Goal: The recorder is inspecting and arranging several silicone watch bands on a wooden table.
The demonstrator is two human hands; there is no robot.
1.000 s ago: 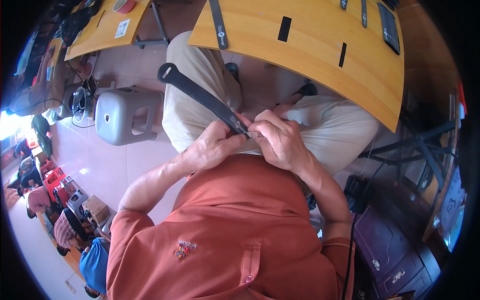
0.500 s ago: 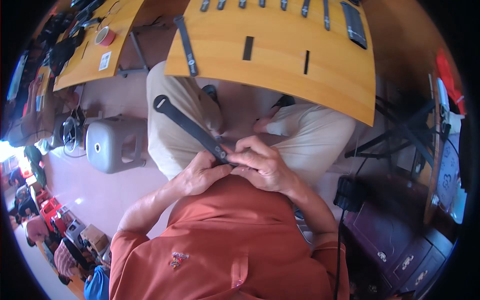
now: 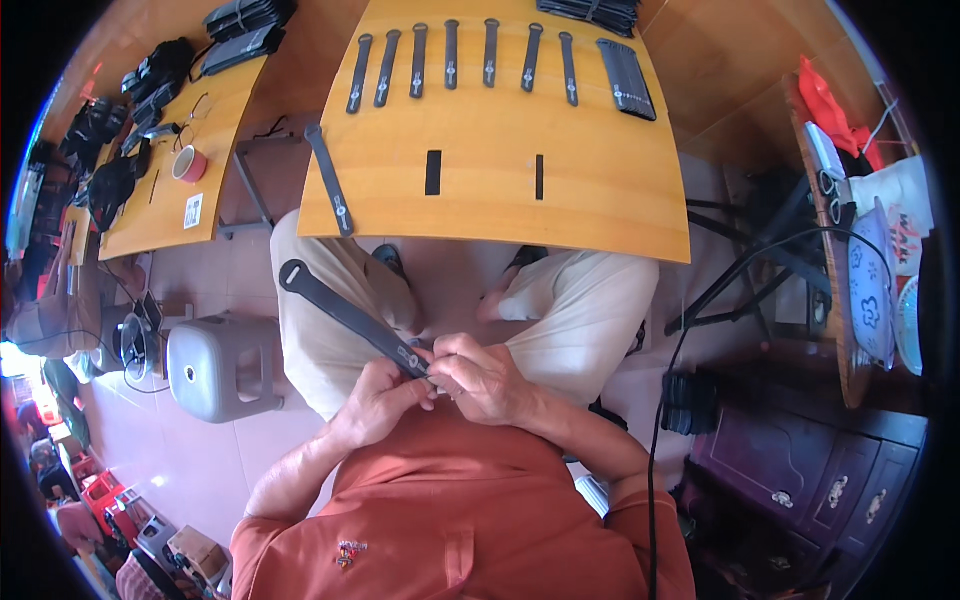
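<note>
A black strap [image 3: 340,312] with a slotted, rounded end slants up and left over my left thigh. My left hand [image 3: 382,402] is closed on its lower end, thumb pressed along it. Close beside, my right hand [image 3: 483,380] is closed with bent fingers pinching the same end, the fingertips meeting those of the left hand. What exactly lies between the fingertips is partly hidden. Another such strap [image 3: 328,182] lies at the left edge of the wooden table [image 3: 490,215]. Several more, including a middle strap [image 3: 451,55], are laid out side by side farther back.
On the table are a wide black strip [image 3: 433,173], a narrow black strip [image 3: 540,178], a flat bundle of straps [image 3: 627,80] and a dark stack [image 3: 590,14]. A grey stool [image 3: 222,368] stands at left. A black cable [image 3: 657,450] hangs along my right side.
My view has tilted up, bringing the whole strap row and far stack into sight. Both hands keep hold of the strap; the right fingers have shifted slightly at its end.
</note>
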